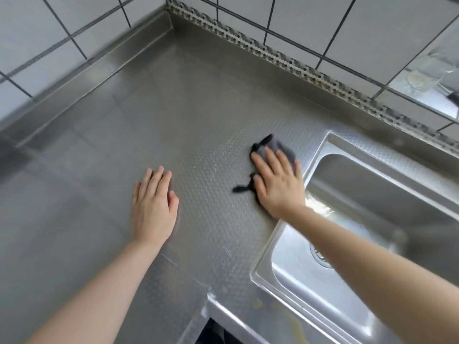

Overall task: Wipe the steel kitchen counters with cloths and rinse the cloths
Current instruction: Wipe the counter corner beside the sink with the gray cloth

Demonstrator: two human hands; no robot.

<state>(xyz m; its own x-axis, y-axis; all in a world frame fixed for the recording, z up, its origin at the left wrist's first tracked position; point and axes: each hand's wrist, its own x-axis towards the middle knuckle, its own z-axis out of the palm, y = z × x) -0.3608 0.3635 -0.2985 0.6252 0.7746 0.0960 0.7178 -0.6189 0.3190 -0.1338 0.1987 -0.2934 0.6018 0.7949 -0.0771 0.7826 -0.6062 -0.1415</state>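
The embossed steel counter point(173, 115) fills a tiled corner. My right hand point(278, 182) lies flat, fingers spread, pressing a grey cloth with black trim point(278, 146) onto the counter just left of the sink rim. Parts of the cloth poke out beyond the fingertips and to the left of the palm. My left hand point(154, 207) rests flat on the bare counter to the left, fingers together, with nothing under it or in it.
A steel sink point(320, 150) with a drain point(320, 256) is set into the counter at the right. White tiled walls point(310, 26) meet the raised steel backsplash. Yellowish stains point(258, 304) mark the front edge near the sink.
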